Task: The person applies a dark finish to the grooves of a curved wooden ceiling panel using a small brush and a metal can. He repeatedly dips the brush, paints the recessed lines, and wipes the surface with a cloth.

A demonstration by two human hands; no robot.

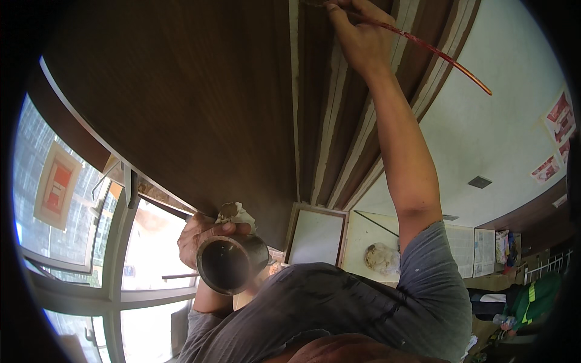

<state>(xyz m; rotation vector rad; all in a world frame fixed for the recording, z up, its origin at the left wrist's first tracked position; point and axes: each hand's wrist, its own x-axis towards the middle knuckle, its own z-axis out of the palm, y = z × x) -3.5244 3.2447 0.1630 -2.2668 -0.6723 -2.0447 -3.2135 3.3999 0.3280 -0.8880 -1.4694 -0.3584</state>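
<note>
My right hand (pixel 363 36) is raised at the top edge, against brown wood panelling with pale strips. Its fingers are closed around a slim red-handled paintbrush (pixel 445 55), whose coppery end points down to the right. The brush's other end lies at the picture's edge and is too unclear to make out. Low on the left, my left hand (pixel 196 239) grips a round cup (pixel 230 266) with a dark inside. What is in the cup cannot be told. A crumpled, brown-stained white rag (pixel 239 215) shows just beyond the cup, by the left hand's fingers.
A broad dark wood panel (pixel 181 109) fills the upper left, beside the pale-edged strips (pixel 333 121). Windows (pixel 66 199) stand at the left. A pale ceiling (pixel 484 145) spreads at the right. Below it is a person in green clothing (pixel 538 305). A whitish bundle (pixel 381 257) lies behind my right arm.
</note>
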